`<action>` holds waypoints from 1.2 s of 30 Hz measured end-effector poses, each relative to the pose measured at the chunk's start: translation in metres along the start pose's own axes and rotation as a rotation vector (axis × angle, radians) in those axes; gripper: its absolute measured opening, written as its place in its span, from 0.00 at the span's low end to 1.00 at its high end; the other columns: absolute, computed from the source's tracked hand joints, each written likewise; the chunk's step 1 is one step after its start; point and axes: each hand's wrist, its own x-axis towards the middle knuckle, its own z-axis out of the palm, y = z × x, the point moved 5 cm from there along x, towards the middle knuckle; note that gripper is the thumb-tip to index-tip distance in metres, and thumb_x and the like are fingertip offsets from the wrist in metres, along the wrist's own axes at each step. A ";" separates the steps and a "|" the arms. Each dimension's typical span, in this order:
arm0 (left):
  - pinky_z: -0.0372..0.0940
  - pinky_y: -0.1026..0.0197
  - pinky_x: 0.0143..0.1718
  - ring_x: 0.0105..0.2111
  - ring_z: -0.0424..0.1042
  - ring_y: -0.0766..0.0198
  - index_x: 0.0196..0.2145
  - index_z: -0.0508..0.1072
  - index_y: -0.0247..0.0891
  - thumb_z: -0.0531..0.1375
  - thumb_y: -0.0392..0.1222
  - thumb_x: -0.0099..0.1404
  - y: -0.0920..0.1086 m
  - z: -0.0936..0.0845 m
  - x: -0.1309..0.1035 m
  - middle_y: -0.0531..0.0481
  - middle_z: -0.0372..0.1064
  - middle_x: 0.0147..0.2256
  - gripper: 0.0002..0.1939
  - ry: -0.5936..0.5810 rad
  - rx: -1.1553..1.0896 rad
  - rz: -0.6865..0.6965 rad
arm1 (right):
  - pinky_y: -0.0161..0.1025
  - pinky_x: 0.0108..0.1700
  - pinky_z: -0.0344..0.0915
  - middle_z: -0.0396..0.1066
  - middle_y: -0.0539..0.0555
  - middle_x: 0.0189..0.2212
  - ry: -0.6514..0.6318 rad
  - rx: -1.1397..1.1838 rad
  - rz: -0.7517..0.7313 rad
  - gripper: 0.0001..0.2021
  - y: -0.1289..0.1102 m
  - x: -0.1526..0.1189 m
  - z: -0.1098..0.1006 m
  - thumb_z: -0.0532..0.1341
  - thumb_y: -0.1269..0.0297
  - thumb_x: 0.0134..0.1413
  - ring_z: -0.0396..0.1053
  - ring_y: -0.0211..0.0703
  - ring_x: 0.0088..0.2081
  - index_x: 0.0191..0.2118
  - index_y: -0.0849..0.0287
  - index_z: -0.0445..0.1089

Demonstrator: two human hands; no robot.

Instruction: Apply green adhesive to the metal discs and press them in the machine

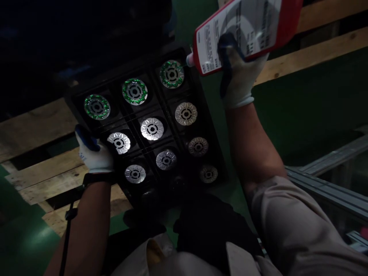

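Note:
In my gloved right hand (240, 74) is a red squeeze bottle (209, 44) with a white printed label, tilted so its pale nozzle (190, 60) points left and down. The nozzle is just right of a metal disc (171, 74) bearing a wavy ring of shiny green liquid. That disc sits in the far right compartment of a black tray (204, 124). Two more discs in the far row, one in the middle (134, 92) and one at left (97, 107), carry similar green rings. Several nearer discs are bare silver. My gloved left hand (96, 153) grips the tray's left edge, fingers partly hidden.
Wooden pallets (46, 172) lie left of the tray, with more pallet boards (316, 57) at the upper right. A large dark shape fills the upper left. Metal profile rails (330, 191) stand at lower right, above a green floor (310, 126).

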 end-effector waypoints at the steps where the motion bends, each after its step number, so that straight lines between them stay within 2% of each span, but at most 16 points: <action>1: 0.50 0.60 0.72 0.71 0.56 0.59 0.72 0.61 0.32 0.57 0.29 0.56 0.000 0.000 0.000 0.46 0.62 0.68 0.44 -0.002 -0.003 0.008 | 0.49 0.68 0.68 0.71 0.56 0.56 0.033 -0.006 -0.009 0.31 -0.002 0.000 -0.002 0.74 0.78 0.46 0.72 0.44 0.58 0.52 0.59 0.61; 3: 0.49 0.60 0.73 0.71 0.56 0.58 0.72 0.60 0.29 0.56 0.30 0.56 0.002 -0.001 -0.001 0.44 0.58 0.69 0.44 -0.002 -0.010 0.032 | 0.47 0.64 0.72 0.72 0.54 0.51 0.054 -0.010 -0.032 0.29 -0.006 -0.002 -0.005 0.75 0.77 0.46 0.75 0.42 0.52 0.50 0.57 0.60; 7: 0.50 0.58 0.73 0.71 0.57 0.55 0.72 0.60 0.28 0.57 0.31 0.57 0.001 -0.001 -0.002 0.42 0.58 0.69 0.44 -0.006 -0.020 0.048 | 0.47 0.65 0.72 0.73 0.51 0.51 -0.048 -0.013 -0.062 0.31 -0.014 -0.010 -0.003 0.76 0.71 0.45 0.73 0.43 0.55 0.50 0.51 0.59; 11: 0.52 0.57 0.73 0.70 0.59 0.55 0.72 0.59 0.30 0.57 0.31 0.56 0.000 -0.001 -0.001 0.43 0.59 0.69 0.45 -0.012 -0.041 0.058 | 0.46 0.65 0.70 0.73 0.53 0.51 -0.019 0.024 -0.093 0.32 -0.018 -0.014 -0.007 0.78 0.68 0.38 0.72 0.44 0.55 0.44 0.49 0.58; 16: 0.50 0.59 0.73 0.71 0.56 0.56 0.72 0.58 0.27 0.57 0.32 0.56 0.002 -0.003 -0.002 0.42 0.57 0.70 0.45 -0.026 -0.047 0.068 | 0.46 0.64 0.70 0.73 0.52 0.49 -0.072 0.103 -0.167 0.31 -0.025 -0.018 -0.008 0.77 0.59 0.39 0.71 0.43 0.54 0.44 0.49 0.58; 18: 0.49 0.59 0.73 0.71 0.55 0.56 0.72 0.58 0.25 0.57 0.32 0.56 0.004 -0.003 -0.003 0.41 0.56 0.70 0.45 -0.029 -0.051 0.055 | 0.47 0.63 0.70 0.73 0.53 0.49 -0.067 0.102 -0.165 0.31 -0.025 -0.020 -0.009 0.77 0.59 0.38 0.72 0.44 0.53 0.44 0.49 0.59; 22: 0.51 0.60 0.73 0.71 0.57 0.55 0.71 0.58 0.20 0.57 0.30 0.55 0.006 -0.003 -0.003 0.37 0.58 0.69 0.45 -0.015 -0.062 0.069 | 0.47 0.61 0.72 0.75 0.51 0.47 0.022 0.042 -0.101 0.29 -0.018 -0.020 -0.013 0.78 0.66 0.34 0.73 0.44 0.51 0.41 0.50 0.62; 24: 0.51 0.60 0.72 0.70 0.58 0.55 0.71 0.59 0.21 0.56 0.29 0.55 0.005 -0.001 -0.002 0.37 0.59 0.69 0.44 -0.002 -0.060 0.070 | 0.46 0.61 0.72 0.76 0.51 0.45 0.038 0.055 -0.117 0.30 -0.014 -0.019 -0.014 0.78 0.67 0.32 0.73 0.44 0.50 0.42 0.51 0.63; 28: 0.50 0.58 0.73 0.71 0.56 0.56 0.71 0.60 0.23 0.57 0.29 0.56 0.002 0.001 0.000 0.39 0.59 0.69 0.44 0.010 -0.050 0.056 | 0.45 0.61 0.72 0.78 0.48 0.49 0.009 0.234 -0.094 0.26 -0.017 -0.021 -0.014 0.73 0.62 0.38 0.74 0.42 0.52 0.44 0.49 0.65; 31: 0.52 0.55 0.73 0.70 0.58 0.53 0.72 0.60 0.28 0.57 0.31 0.57 0.001 0.002 0.000 0.40 0.58 0.70 0.44 -0.023 -0.091 0.055 | 0.50 0.65 0.70 0.78 0.48 0.53 -0.107 0.462 0.049 0.25 -0.037 -0.045 -0.004 0.70 0.51 0.42 0.72 0.47 0.60 0.48 0.48 0.68; 34: 0.53 0.52 0.73 0.71 0.56 0.50 0.72 0.61 0.38 0.59 0.34 0.60 -0.002 0.005 -0.001 0.44 0.57 0.70 0.41 -0.070 -0.187 0.073 | 0.44 0.70 0.65 0.78 0.43 0.56 -0.237 0.562 0.247 0.24 -0.059 -0.090 0.013 0.69 0.42 0.43 0.66 0.45 0.67 0.46 0.42 0.73; 36: 0.53 0.55 0.73 0.71 0.56 0.51 0.71 0.61 0.39 0.59 0.35 0.61 -0.006 0.008 0.000 0.45 0.58 0.70 0.40 -0.071 -0.286 0.093 | 0.48 0.72 0.64 0.77 0.42 0.56 -0.310 0.554 0.356 0.25 -0.062 -0.123 0.023 0.67 0.37 0.44 0.65 0.44 0.68 0.46 0.42 0.74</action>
